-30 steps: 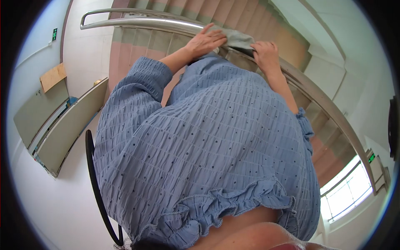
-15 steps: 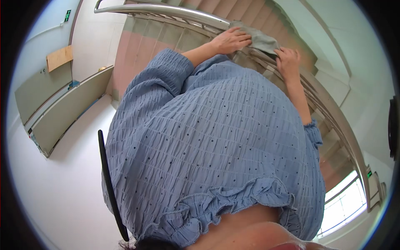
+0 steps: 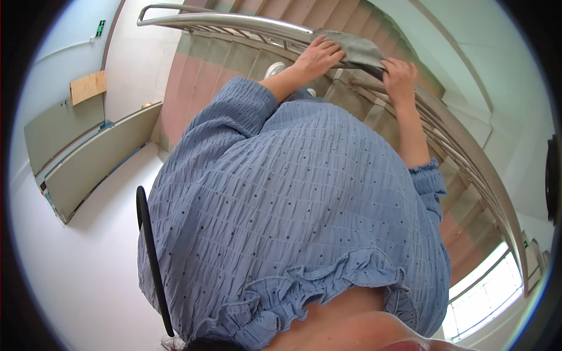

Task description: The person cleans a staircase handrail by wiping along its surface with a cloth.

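A grey cloth point(image 3: 360, 50) lies stretched between my two hands, over the curved metal handrail point(image 3: 257, 22). At its left end, my left hand point(image 3: 319, 58) is closed on the cloth's edge, fingers bent over it. My right hand point(image 3: 400, 79) pinches the right corner of the cloth, with the thumb side toward the rail. A dark underside shows below the cloth near the right hand. The part of the rail beneath the cloth is hidden.
Stairs point(image 3: 333, 17) run behind the railing, and more steps point(image 3: 205, 70) are on the near side. A light shoe point(image 3: 274, 69) shows beside my left forearm. Grey panels point(image 3: 99, 158) stand at the left. A bright window point(image 3: 486, 298) is at lower right.
The cloth looks flatter and straighter between my hands. Both hands have shifted slightly left in the view. My shoes have come into sight below the left forearm.
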Motion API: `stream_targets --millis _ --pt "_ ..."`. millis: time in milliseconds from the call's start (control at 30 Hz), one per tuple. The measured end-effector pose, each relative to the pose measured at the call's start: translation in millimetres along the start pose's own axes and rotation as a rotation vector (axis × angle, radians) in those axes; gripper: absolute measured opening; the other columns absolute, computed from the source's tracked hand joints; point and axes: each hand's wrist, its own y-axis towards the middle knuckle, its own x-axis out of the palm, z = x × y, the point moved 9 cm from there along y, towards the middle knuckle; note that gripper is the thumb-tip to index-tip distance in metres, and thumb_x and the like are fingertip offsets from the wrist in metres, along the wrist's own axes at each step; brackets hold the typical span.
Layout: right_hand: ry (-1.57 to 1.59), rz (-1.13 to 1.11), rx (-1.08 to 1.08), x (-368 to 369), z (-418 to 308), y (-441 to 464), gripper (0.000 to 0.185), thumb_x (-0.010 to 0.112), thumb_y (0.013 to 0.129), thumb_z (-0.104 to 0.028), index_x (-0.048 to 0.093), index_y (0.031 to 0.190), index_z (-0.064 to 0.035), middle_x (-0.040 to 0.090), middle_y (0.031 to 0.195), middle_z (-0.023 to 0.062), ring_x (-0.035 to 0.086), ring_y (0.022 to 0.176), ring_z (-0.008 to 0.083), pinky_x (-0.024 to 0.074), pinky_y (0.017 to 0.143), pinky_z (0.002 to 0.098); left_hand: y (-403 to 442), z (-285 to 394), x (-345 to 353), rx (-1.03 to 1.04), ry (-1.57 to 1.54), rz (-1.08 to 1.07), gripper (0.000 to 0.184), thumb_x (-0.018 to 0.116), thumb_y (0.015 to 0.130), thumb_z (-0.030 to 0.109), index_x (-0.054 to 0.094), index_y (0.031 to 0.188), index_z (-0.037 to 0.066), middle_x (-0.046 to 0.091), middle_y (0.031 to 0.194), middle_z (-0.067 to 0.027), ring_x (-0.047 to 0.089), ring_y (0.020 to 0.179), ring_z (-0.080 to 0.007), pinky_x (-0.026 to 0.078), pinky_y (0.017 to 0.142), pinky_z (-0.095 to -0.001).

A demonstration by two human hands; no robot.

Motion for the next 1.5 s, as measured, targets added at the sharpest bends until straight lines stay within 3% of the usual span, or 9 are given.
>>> stream_targets --millis 400,467,567,700,933,1033,1100,1367,1500 --pt "0.065 0.217 0.06 -80.9 -7.4 -9.4 0.019 0.07 0.082 -0.018 0.067 0.1 -0.0137 0.067 0.119 0.0049 0.059 0.117 0.0238 0.0366 0.106 0.0476 30.3 1.4 -56.8 0.119 -0.209 0.186 0.033 0.057 0.087 0.006 0.067 0.116 0.014 0.07 0.116 -0.0021 0.061 0.116 -0.02 0.025 0.117 -0.0539" --pt "0.195 -0.027 0.168 -71.8 6.2 -12.8 0.018 0.071 0.083 -0.018 0.064 0.098 -0.012 0.069 0.107 0.0065 0.062 0.108 0.0262 0.0404 0.1 0.0467 35.8 -4.9 -67.2 0.124 -0.26 0.202 0.031 0.056 0.088 0.007 0.068 0.116 0.014 0.071 0.115 -0.0016 0.062 0.115 -0.0204 0.024 0.117 -0.0552" --pt "0.228 -0.013 0.048 -68.9 -7.5 -2.2 0.017 0.07 0.083 -0.019 0.062 0.097 -0.0111 0.068 0.097 0.0075 0.064 0.102 0.0278 0.0425 0.095 0.046 39.1 -16.1 -76.1 0.035 -0.193 0.23 0.034 0.058 0.087 0.003 0.067 0.118 0.014 0.071 0.114 -0.0039 0.062 0.115 -0.0219 0.027 0.116 -0.0547" --pt "0.237 -0.046 0.017 -64.2 17.6 5.5 0.018 0.066 0.085 -0.014 0.063 0.102 -0.0095 0.069 0.102 0.0101 0.063 0.104 0.0324 0.0455 0.094 0.0453 65.2 -15.4 -73.9 -0.081 -0.275 0.197 0.031 0.056 0.088 0.003 0.069 0.115 0.013 0.071 0.111 -0.0058 0.063 0.11 -0.0259 0.032 0.112 -0.0526" --pt "0.094 -0.032 0.283 -147.6 136.9 -49.8 0.039 0.058 0.086 -0.005 0.064 0.124 -0.0104 0.068 0.112 0.0181 0.062 0.107 0.0386 0.049 0.092 0.0472 159.9 98.3 -50.0 0.186 -0.648 0.074 0.025 0.056 0.091 0.009 0.068 0.113 0.005 0.07 0.105 -0.0173 0.064 0.101 -0.0382 0.049 0.092 -0.0464" --pt "0.008 -0.306 0.443 -130.1 153.9 -65.2 0.04 0.056 0.087 -0.008 0.064 0.126 -0.011 0.068 0.111 0.0197 0.063 0.106 0.0385 0.0491 0.092 0.0474 167.3 111.6 -28.3 0.166 -0.726 -0.071 0.026 0.057 0.093 0.015 0.067 0.113 0.002 0.07 0.104 -0.0216 0.064 0.099 -0.0428 0.051 0.087 -0.0469" --pt "0.175 -0.413 0.556 -107.6 153.9 -55.7 0.038 0.054 0.088 -0.011 0.065 0.124 -0.0093 0.068 0.114 0.0194 0.063 0.107 0.0382 0.0493 0.092 0.0463 163.8 85.7 -23.0 0.112 -0.795 -0.06 0.029 0.059 0.094 0.019 0.067 0.115 0.002 0.069 0.102 -0.0237 0.064 0.097 -0.0442 0.051 0.085 -0.0473" --pt "0.372 -0.53 0.305 1.4 76.6 61.8 0.035 0.049 0.088 -0.012 0.065 0.117 -0.0032 0.069 0.113 0.0207 0.063 0.107 0.0357 0.0482 0.093 0.0427 121.7 -71.8 12.4 -0.221 -0.723 -0.187 0.027 0.06 0.094 0.02 0.069 0.113 0.004 0.071 0.096 -0.0219 0.068 0.089 -0.0379 0.052 0.08 -0.0421" --pt "0.346 -0.595 0.286 5.8 100.7 64.0 0.039 0.046 0.085 -0.007 0.067 0.118 -0.0033 0.068 0.118 0.0232 0.063 0.113 0.0377 0.0482 0.096 0.044 137.7 -55.3 29.9 -0.171 -0.649 -0.215 0.026 0.06 0.095 0.022 0.069 0.112 0.004 0.071 0.097 -0.0207 0.067 0.091 -0.0383 0.051 0.081 -0.0433"
